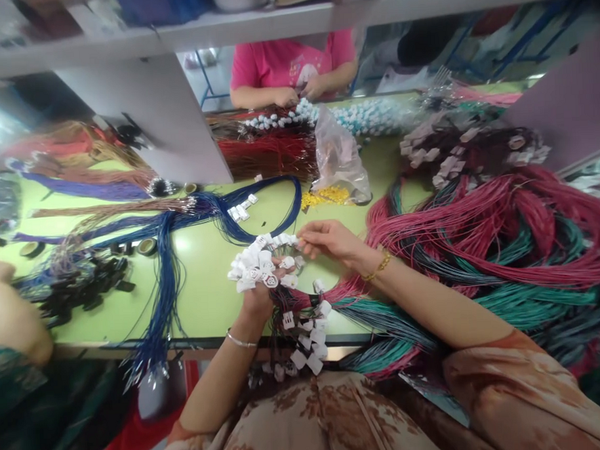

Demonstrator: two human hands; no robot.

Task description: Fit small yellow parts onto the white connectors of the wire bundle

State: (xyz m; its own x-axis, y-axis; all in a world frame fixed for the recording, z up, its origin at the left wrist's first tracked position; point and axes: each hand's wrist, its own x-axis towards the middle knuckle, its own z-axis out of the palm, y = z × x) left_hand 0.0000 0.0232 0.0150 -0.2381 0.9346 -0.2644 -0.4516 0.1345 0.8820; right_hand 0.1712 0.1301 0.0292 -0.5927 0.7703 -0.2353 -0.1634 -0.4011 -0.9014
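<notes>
A pale green worktop point(209, 313) stretched beneath and around a bunch of white connectors point(262, 262), the landmark of the scene. Right of the bunch, long pink, green and dark wires point(497, 225) lay in a broad heap. Beyond it, across the worktop, sat a person in a pink shirt point(294, 64), both hands at light-blue-tipped wires point(370, 117). Blue wires point(166, 275) spread left of the bunch, some hanging over the near edge; black connectors point(93, 281) lay farther left. A clear plastic bag point(337, 151) stood beyond the bunch, to its right. The bunch itself was raised above the worktop, gripped in the curled fingers of the left hand point(258, 302). At its right edge, the right hand point(330, 240) held its fingers pinched together; what they pinched could not be made out. Small yellow pieces point(328, 196) lay just beyond, beside the bag.
</notes>
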